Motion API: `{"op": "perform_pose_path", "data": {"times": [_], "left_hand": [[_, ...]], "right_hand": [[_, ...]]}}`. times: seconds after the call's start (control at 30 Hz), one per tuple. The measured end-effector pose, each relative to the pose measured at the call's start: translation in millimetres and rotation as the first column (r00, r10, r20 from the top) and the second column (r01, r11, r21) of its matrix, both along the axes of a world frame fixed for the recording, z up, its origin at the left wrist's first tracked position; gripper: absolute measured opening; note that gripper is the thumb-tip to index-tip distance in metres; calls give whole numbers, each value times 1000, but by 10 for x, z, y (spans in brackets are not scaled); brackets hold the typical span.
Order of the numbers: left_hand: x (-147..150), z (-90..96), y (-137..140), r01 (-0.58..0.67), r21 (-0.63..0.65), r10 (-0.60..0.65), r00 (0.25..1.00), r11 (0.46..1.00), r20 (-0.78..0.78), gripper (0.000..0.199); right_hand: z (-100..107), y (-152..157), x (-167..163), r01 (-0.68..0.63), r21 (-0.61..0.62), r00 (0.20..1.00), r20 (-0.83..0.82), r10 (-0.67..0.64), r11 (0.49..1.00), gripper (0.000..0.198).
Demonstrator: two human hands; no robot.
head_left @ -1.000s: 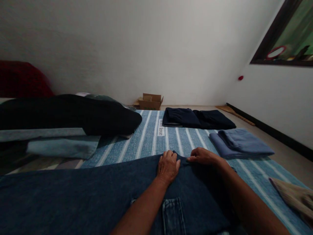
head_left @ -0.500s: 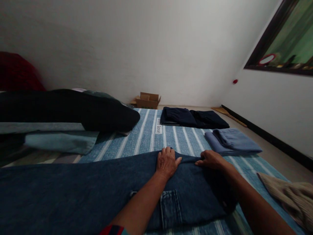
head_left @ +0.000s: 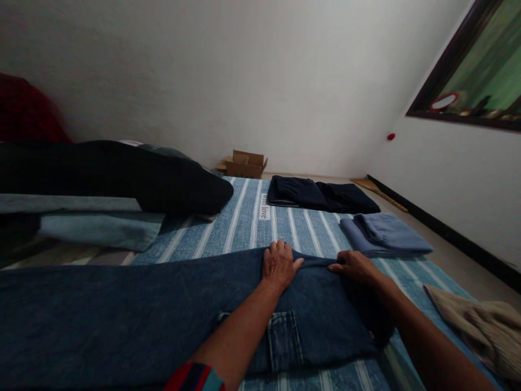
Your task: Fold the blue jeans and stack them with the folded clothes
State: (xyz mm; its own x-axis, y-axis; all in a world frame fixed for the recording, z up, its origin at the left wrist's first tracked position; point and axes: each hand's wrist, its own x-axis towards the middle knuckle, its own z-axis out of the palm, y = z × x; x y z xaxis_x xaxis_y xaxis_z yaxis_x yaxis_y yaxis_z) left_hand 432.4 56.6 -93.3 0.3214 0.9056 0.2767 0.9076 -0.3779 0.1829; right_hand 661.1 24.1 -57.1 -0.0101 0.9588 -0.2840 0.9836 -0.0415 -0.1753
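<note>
A pair of dark blue jeans [head_left: 134, 315] lies lengthwise along the near side of the bed, with a stitched back pocket [head_left: 284, 339] facing up. My left hand [head_left: 280, 265] is on the far edge of the jeans, fingers curled over it and thumb out to the right on the denim. To its right, my right hand [head_left: 355, 267] pinches the same edge between thumb and fingers. The cloth between both hands is slightly ridged. My right forearm hides part of the jeans' right end.
Striped blue bedding [head_left: 228, 231] spreads beneath. Folded dark trousers [head_left: 321, 194], folded lighter blue trousers [head_left: 388, 233] and a beige ribbed garment [head_left: 482, 320] lie beyond and right. A heap of black clothing [head_left: 163, 179] is at left. A cardboard box [head_left: 246, 164] stands by the wall.
Both hands keep their places on the far edge of the jeans. The right hand has shifted very slightly right; the view has tilted a little.
</note>
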Motion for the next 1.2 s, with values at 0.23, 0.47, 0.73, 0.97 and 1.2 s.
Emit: {"op": "perform_pose_path", "data": {"times": [0.23,0.47,0.73,0.97,1.2], "left_hand": [[-12,-9,0,-5,10,5,1000,1000,2,35],[-3,8,-2,2,3,-2,1000,1000,3,35],[-4,17,-7,7,-8,-7,1000,1000,5,36],[-3,0,3,-4,-17,4,1000,1000,3,36],[4,18,-3,-5,-19,5,1000,1000,1,36]], "right_hand": [[48,21,44,20,-50,994,106,-15,999,31],[261,-214,-306,-71,99,953,299,38,993,25],[145,-474,-593,-357,108,917,231,326,928,10],[-21,-577,-413,-267,143,940,257,225,953,19],[23,-579,-588,-288,213,922,326,210,933,14]]}}
